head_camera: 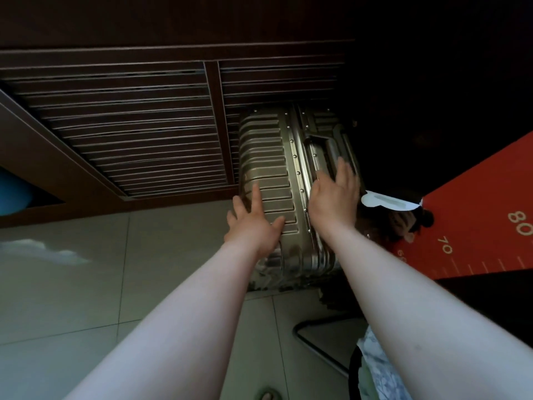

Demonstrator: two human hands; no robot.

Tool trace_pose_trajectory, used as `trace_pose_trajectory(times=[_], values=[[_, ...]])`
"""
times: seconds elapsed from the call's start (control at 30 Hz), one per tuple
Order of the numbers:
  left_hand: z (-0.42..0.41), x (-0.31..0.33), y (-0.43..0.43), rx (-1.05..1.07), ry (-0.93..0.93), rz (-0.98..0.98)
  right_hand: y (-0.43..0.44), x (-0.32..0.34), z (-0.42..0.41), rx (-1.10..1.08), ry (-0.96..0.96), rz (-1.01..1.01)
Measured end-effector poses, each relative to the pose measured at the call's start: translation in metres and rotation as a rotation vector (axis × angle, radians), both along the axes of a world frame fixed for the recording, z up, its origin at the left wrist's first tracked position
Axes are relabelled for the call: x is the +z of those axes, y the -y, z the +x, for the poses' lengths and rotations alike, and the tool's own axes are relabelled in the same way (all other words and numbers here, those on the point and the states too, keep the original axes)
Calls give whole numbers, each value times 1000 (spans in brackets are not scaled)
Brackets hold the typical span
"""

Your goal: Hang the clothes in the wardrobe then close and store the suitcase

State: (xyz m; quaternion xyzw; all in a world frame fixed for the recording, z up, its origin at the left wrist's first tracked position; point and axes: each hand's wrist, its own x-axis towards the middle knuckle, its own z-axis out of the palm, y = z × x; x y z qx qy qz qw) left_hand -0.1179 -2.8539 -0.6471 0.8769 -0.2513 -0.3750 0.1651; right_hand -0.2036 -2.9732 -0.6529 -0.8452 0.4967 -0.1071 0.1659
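Touching the closed suitcase (268, 157) beside the slatted wardrobe door (138, 125), we had left hand (253, 223) and right hand (334, 194) flat, grip wide, judging only stowing left.

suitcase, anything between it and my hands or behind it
Nothing visible: the left hand lies flat on the ribbed suitcase, the right hand by its handle. The space beyond it, beside the louvred door, is too dark to judge.

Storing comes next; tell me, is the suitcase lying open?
No: the suitcase stands with both shells closed together along the riveted seam.
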Motion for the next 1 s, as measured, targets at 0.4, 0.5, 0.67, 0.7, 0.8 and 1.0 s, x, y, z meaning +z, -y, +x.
trace_pose_trajectory(times=[0.4,0.5,0.67,0.7,0.8,1.0], values=[[8,-8,1,108,-116,-140,-14,-8,-4,176,-262,163],[9,-7,6,110,-109,-144,-7,-7,0,179,-261,167],[9,-8,10,105,-95,-113,-3,-9,1,182,-261,169],[10,-8,10,94,-89,-102,-4,-6,2,177,-268,180],[19,-4,12,26,-70,-41,-3,3,5,165,-303,234],[51,28,-3,-117,7,-24,-15,31,11,184,-422,254]])
